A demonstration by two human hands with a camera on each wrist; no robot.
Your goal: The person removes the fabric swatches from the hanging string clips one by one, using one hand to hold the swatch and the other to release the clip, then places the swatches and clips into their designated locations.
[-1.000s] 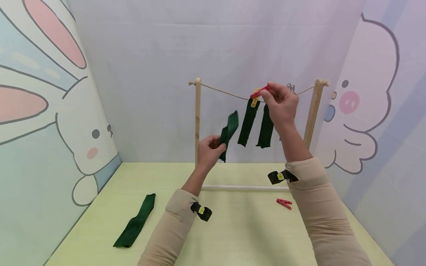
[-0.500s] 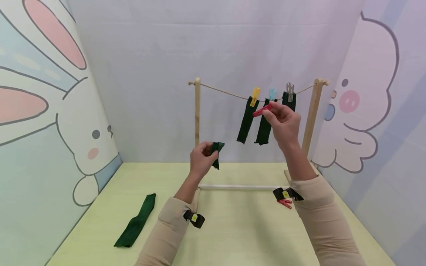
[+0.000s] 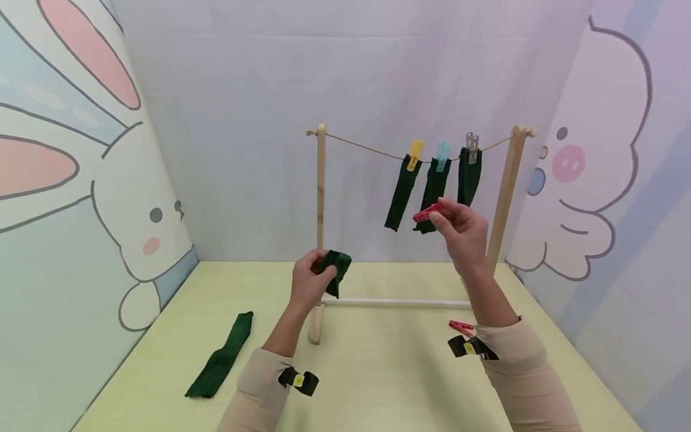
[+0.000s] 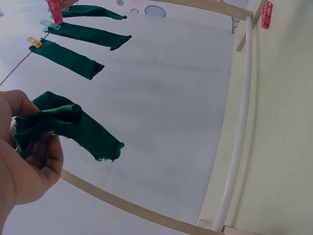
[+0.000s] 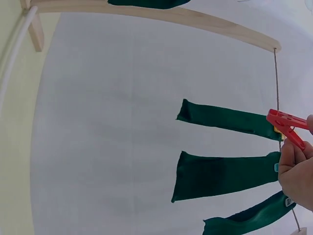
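Observation:
My left hand (image 3: 310, 285) pinches a folded dark green cloth strip (image 3: 339, 264), left of and below the line. In the left wrist view the strip (image 4: 95, 134) bends over the fingers, its free end sticking out. My right hand (image 3: 465, 237) pinches a red clothespin (image 3: 425, 213) by its handles, in front of the hanging strips from the head view. Three green strips hang side by side on the rope (image 3: 367, 147), held by a yellow clothespin (image 3: 414, 155), a light blue clothespin (image 3: 442, 157) and a grey clothespin (image 3: 472, 150).
Another green strip (image 3: 221, 357) lies on the table's left side. A second red clothespin (image 3: 461, 327) lies at right, near the right sleeve. Wooden posts (image 3: 321, 186) carry the rope, and a white bar (image 3: 394, 302) joins them low down.
Both hands have come down and away from the rope, the left one also moving left. The green strip and red clothespin have moved with them, uncovering the blue and grey clothespins.

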